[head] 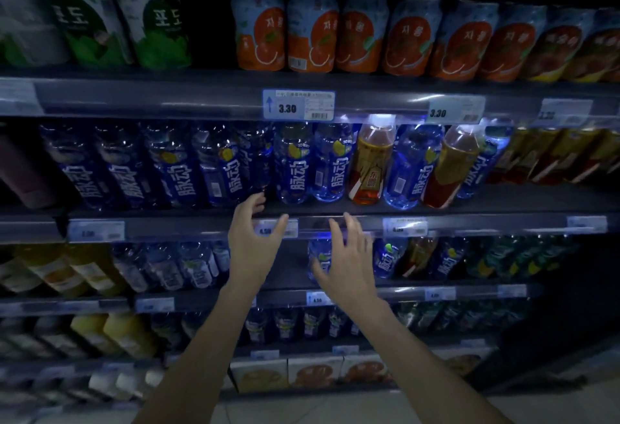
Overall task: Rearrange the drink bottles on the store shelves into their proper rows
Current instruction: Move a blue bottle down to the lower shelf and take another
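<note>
Blue-labelled drink bottles (pixel 295 165) fill the middle shelf (pixel 335 210) from the left to past the centre. Two amber tea bottles stand among them: one (pixel 370 163) right of centre, another (pixel 451 168) further right. More tea bottles (pixel 550 158) line the far right of this shelf. My left hand (pixel 253 239) is raised in front of the shelf edge, fingers spread and empty, its fingertips just below a blue bottle. My right hand (pixel 349 256) hovers beside it, a little lower, also spread and holding nothing.
Above, a shelf carries green cans (pixel 157 21) at left and orange cans (pixel 312 31) to the right. Price tags (pixel 298 105) hang on the shelf rails. Lower shelves hold yellow juice bottles (pixel 84 269), more blue and tea bottles (pixel 389 257), and boxed drinks (pixel 315 373).
</note>
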`<action>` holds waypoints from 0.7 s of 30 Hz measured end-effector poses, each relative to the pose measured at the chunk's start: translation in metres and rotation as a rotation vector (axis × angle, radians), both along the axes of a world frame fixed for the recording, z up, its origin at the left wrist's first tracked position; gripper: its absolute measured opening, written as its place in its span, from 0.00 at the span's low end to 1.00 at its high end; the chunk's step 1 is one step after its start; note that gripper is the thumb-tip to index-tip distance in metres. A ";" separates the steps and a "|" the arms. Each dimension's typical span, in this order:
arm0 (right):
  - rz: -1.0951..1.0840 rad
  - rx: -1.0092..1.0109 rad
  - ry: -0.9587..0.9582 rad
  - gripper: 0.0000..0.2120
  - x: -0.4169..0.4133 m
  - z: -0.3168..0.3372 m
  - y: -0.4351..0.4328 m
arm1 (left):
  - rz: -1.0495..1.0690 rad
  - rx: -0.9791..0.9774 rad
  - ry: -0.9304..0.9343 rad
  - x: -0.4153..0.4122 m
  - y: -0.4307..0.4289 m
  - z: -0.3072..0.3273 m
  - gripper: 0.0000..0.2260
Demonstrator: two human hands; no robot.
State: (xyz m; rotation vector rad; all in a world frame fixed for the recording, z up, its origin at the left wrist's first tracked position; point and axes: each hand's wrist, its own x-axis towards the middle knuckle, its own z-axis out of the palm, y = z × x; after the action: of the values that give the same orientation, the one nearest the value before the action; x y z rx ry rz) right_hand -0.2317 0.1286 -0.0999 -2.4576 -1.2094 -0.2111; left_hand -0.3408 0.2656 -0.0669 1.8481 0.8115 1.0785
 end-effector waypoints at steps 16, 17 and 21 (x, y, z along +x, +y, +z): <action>0.118 -0.211 0.141 0.34 -0.048 -0.142 0.019 | 0.130 -0.152 0.178 -0.072 -0.006 -0.139 0.22; 0.116 -0.225 0.144 0.34 -0.047 -0.150 0.023 | 0.144 -0.147 0.201 -0.071 -0.003 -0.147 0.22; 0.114 -0.252 0.167 0.34 -0.042 -0.181 0.045 | 0.233 -0.167 0.287 -0.063 0.013 -0.181 0.26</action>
State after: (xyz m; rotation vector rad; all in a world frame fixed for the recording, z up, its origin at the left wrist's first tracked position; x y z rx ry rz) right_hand -0.2739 0.1738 -0.2814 -2.5435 -1.3670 0.1860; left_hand -0.4039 0.2782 -0.2480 1.8201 1.2716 0.8630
